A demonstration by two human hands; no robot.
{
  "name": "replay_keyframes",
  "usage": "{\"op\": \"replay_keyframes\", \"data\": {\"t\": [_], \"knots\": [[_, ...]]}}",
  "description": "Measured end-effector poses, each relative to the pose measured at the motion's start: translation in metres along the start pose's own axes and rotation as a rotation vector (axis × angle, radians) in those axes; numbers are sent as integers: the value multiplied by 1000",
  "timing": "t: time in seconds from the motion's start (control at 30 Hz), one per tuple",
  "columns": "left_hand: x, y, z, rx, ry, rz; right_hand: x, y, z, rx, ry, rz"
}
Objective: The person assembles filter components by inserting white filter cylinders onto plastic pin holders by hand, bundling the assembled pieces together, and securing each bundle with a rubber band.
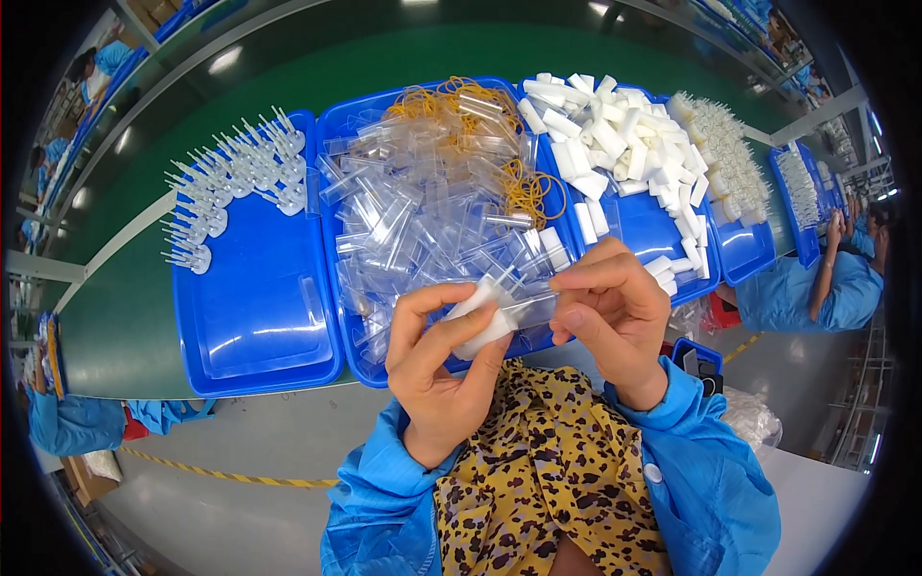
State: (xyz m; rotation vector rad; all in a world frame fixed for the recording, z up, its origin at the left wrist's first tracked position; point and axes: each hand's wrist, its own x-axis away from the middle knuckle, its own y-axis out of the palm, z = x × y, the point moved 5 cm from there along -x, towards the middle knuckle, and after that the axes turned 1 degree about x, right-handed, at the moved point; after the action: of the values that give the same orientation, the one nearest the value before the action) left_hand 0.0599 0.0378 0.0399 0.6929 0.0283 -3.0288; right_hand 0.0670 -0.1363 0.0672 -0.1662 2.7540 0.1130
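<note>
**White piece and clear tube pinched between my two hands**

My left hand [437, 360] curls around a small white plastic piece [477, 322]: my thumb presses it from below and my fingers close over its top, so it sits wedged in a narrow grip. My right hand [615, 307] meets it from the other side, thumb and forefinger pinched tight on a clear plastic tube [531, 305] whose end touches the white piece. The two parts lie between my fingertips, just above the near edge of the middle tray.

That middle blue tray [338, 134] is heaped with more clear tubes [423, 211], with a tangle of yellow rubber bands [461, 106] toward its far edge and another clump by its right edge. The left blue tray [259, 326] carries rows of white nozzle parts [230, 182] along its far and left edges; its near half is bare. The right blue tray [643, 230] holds a pile of white blocks [615, 130] at its far end, and beside it lies a bunch of thin white sticks [725, 158]. All the trays rest on a green conveyor belt [384, 62].

My blue sleeves [711, 470] frame a leopard-print cloth [547, 461] on my lap. Another person in blue [816, 288] sits at the right.
</note>
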Motion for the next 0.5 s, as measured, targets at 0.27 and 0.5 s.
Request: {"op": "replay_keyframes", "data": {"t": [0.27,0.5], "knots": [[-5,1,8,-110,129,-94,-5,-4,8,70,13,-46],[-4,8,14,-206,64,-182,-8,-1,16,276,-14,32]]}}
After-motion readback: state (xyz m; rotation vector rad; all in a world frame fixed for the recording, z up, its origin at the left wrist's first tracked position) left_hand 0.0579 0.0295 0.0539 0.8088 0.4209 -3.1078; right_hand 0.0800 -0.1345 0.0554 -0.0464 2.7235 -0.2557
